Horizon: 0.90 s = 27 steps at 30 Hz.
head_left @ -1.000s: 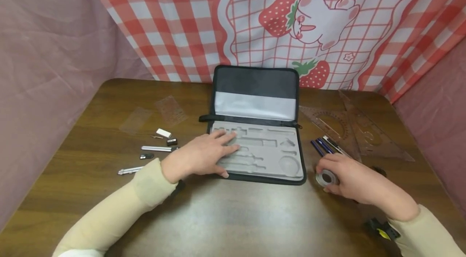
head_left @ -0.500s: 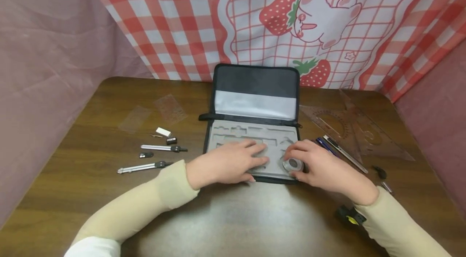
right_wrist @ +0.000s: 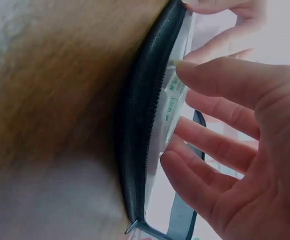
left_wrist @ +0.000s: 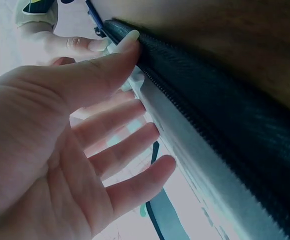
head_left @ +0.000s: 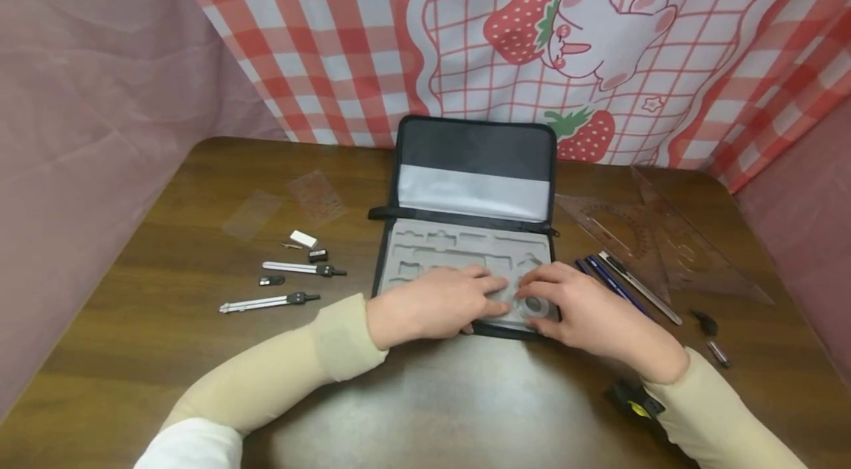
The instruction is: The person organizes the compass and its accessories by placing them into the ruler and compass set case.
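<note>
A black zip case (head_left: pixel 476 144) stands spread on the table, with a grey moulded tray (head_left: pixel 459 259) of shaped recesses in its lower half. At the tray's front right corner a small clear roll of tape (head_left: pixel 534 305) sits in or just over the round recess; its green-lettered rim (right_wrist: pixel 172 97) shows in the right wrist view. Curved around that roll are the fingertips and thumb of my right hand (head_left: pixel 588 312). My left hand (head_left: pixel 435 304) rests on the front of the tray with relaxed, spread fingers, its thumb (left_wrist: pixel 120 60) by the zip edge, holding nothing.
Left lie two compasses (head_left: pixel 266 302), a white eraser (head_left: pixel 303 238), a small black sharpener (head_left: pixel 318 255) and clear templates (head_left: pixel 316 196). Right are blue pencils (head_left: pixel 608 278), a cutter knife (head_left: pixel 641 289), clear set squares (head_left: pixel 698 251) and small parts (head_left: pixel 718 353).
My right hand has carried the tape roll left from the table onto the case's tray. My left hand has slid right and forward across the tray, nearer the right hand.
</note>
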Tool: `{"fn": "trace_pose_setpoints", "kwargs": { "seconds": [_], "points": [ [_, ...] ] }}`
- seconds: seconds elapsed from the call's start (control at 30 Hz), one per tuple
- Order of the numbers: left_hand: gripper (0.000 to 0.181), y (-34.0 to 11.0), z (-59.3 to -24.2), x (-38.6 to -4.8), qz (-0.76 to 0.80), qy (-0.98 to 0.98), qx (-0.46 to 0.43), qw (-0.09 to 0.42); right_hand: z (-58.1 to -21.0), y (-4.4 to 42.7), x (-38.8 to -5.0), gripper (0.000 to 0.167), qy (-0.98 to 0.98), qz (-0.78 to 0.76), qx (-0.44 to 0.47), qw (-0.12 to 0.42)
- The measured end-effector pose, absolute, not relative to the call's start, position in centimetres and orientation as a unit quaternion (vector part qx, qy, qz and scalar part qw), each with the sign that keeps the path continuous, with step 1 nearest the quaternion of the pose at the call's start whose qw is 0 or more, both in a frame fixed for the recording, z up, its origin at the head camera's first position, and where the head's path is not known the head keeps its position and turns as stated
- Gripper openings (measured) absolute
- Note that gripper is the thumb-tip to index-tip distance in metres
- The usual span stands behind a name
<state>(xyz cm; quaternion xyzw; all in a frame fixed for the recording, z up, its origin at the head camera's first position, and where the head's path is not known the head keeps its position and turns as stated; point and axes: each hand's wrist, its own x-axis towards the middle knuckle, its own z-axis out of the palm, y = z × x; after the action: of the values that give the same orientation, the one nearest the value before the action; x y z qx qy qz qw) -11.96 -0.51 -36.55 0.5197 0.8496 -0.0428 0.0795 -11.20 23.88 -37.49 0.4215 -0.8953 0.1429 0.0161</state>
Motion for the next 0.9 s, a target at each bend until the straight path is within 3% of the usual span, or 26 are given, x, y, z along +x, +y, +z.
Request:
{"fn": "trace_pose_setpoints", "kwargs": {
  "seconds": [0.4,0.9],
  "points": [
    [0.063,0.0,-37.0,-11.8,-0.03,0.858,0.503,0.102,-37.8,24.1,-11.0,0.035,-0.894,0.144,0.424,0.02],
    [0.069,0.3,-37.6,-11.5,-0.069,0.86,0.501,0.066,-37.9,23.9,-10.9,0.037,-0.906,0.149,0.397,0.011]
  ]
}}
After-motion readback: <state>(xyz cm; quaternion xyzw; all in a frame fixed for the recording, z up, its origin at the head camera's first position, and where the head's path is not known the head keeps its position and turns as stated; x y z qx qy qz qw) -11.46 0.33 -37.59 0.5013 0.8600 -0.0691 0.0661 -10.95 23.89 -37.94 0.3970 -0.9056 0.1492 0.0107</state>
